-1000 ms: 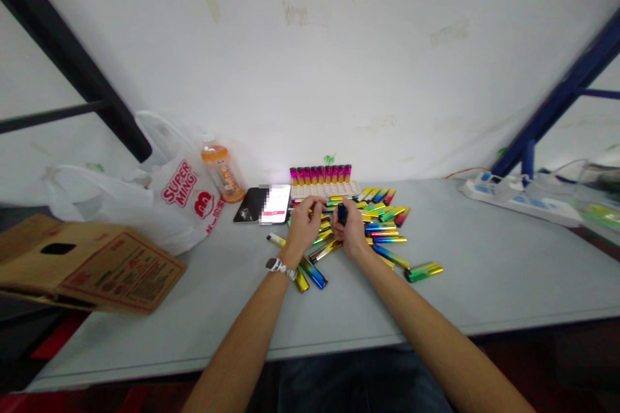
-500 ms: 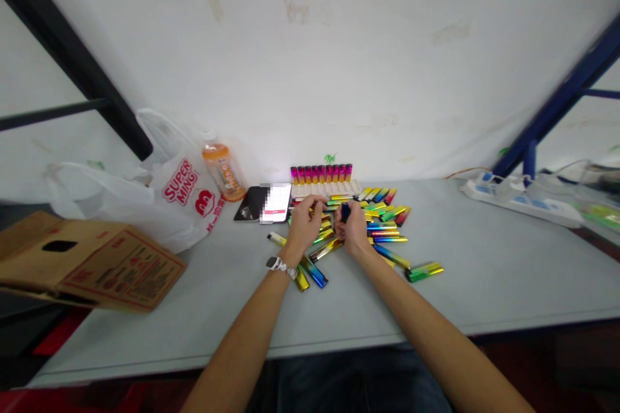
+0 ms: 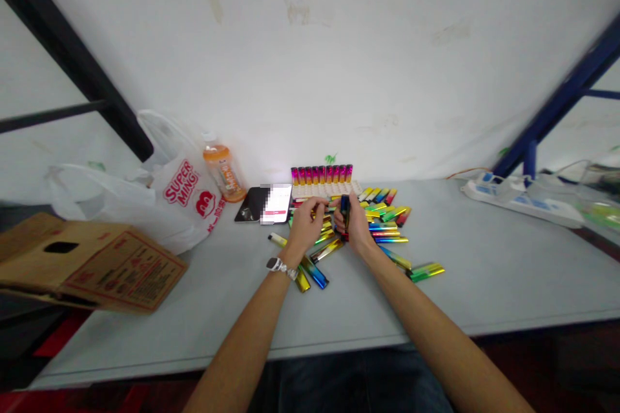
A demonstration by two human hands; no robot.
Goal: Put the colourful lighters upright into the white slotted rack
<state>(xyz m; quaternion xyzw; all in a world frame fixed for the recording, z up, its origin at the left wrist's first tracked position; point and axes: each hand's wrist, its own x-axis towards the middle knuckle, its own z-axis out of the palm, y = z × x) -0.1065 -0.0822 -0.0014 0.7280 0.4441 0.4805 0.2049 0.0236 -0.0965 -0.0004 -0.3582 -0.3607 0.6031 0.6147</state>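
My right hand (image 3: 357,227) is closed around a dark blue lighter (image 3: 345,204), which stands roughly upright in the fingers. Just to its left, my left hand (image 3: 306,222) has thumb and forefinger brought together in a pinch; whatever they hold, if anything, is too small to make out. Shiny lighters in yellow, green, blue and red lie scattered around both hands, among them a blue one (image 3: 314,272) below the left wrist and a green-yellow one (image 3: 427,271) off to the right. Behind the hands, several pink-purple lighters (image 3: 321,174) stand in a row at a white holed tray (image 3: 356,188).
A phone (image 3: 252,204) lies left of the tray, its screen partly blurred. Farther left are an orange drink bottle (image 3: 223,172), a white plastic bag (image 3: 169,206) and an open cardboard box (image 3: 126,268). A white power strip (image 3: 520,199) rests on the right.
The dark blue lighter has been raised more upright in my right hand and shows more of its length. My left hand keeps nearly the same place, fingers pinched.
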